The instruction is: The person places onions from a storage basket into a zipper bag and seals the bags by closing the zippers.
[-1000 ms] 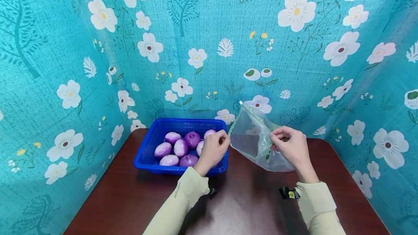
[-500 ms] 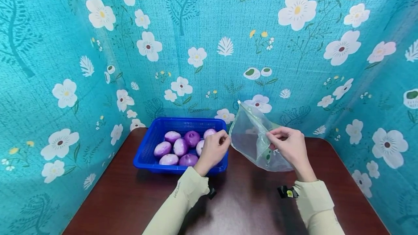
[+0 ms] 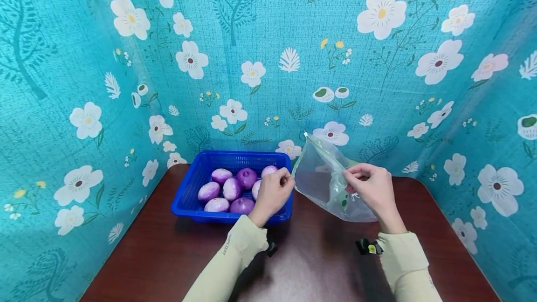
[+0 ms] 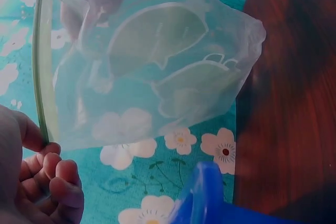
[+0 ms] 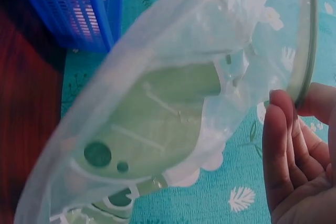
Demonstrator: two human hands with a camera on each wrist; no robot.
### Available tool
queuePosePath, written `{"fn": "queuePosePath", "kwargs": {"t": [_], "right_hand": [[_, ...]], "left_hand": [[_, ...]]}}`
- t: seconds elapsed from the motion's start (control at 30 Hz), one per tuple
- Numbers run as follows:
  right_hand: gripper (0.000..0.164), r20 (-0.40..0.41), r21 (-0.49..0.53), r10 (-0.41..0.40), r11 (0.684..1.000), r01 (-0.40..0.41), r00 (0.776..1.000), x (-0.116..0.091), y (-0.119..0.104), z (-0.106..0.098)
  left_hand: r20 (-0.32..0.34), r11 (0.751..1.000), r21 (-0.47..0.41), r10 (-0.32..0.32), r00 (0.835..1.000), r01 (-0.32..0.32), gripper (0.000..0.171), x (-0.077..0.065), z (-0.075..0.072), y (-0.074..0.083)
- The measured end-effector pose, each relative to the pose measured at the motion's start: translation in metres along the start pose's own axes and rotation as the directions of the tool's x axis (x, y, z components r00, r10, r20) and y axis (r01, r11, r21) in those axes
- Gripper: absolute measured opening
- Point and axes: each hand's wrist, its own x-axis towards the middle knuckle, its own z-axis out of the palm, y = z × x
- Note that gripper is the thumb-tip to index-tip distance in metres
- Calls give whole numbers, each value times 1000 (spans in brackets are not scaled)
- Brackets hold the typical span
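A clear zip bag (image 3: 314, 176) with green printed shapes and a green zip edge is stretched between both hands, its mouth spread apart. My left hand (image 3: 274, 195) pinches one corner of the zip edge between thumb and forefinger, as the left wrist view shows. At the opposite side my right hand (image 3: 373, 190) pinches the zip edge (image 5: 307, 40) with thumb and fingertips. Through the film of the bag (image 4: 152, 61) only the print and the floral cloth show. Several purple onions (image 3: 232, 190) lie in a blue basket (image 3: 201, 216) beside my left hand, which partly hides some of them.
A dark brown wooden table (image 3: 306, 264) carries the basket on its left half. Teal floral cloth (image 3: 268, 59) hangs at the back and on both sides. Small black devices sit at both wrists, below pale sleeves (image 3: 404, 255).
Both hands keep their pinch on the bag and have hardly moved. The right hand has shifted slightly left, and the bag's upper corner has dropped a little to the left.
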Motion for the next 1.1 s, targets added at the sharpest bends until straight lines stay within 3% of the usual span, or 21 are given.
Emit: {"fn": "queuePosePath", "kwargs": {"t": [0.23, 0.57, 0.8, 0.93, 1.1], "right_hand": [[22, -58, -32, 21, 999, -23, 998, -1, 4, -10], [22, -130, -120, 52, 990, -68, 990, -5, 7, -20], [14, -212, -201, 7, 978, -51, 977, -6, 3, -26], [13, -157, -200, -21, 980, -11, 987, -7, -1, -30], [14, -13, -103, -33, 994, 31, 999, -8, -5, -28]], "left_hand": [[-64, 996, 67, -53, 997, 57, 21, -3, -7, -11], [-134, 997, 65, -41, 990, 50, 22, -8, -15, -19], [-201, 996, 88, 9, 980, 9, 25, -8, -25, -8], [-188, 997, 78, 41, 981, -27, 23, -7, -28, -2], [-136, 997, 47, 69, 988, -64, 22, -9, -25, 0]]}}
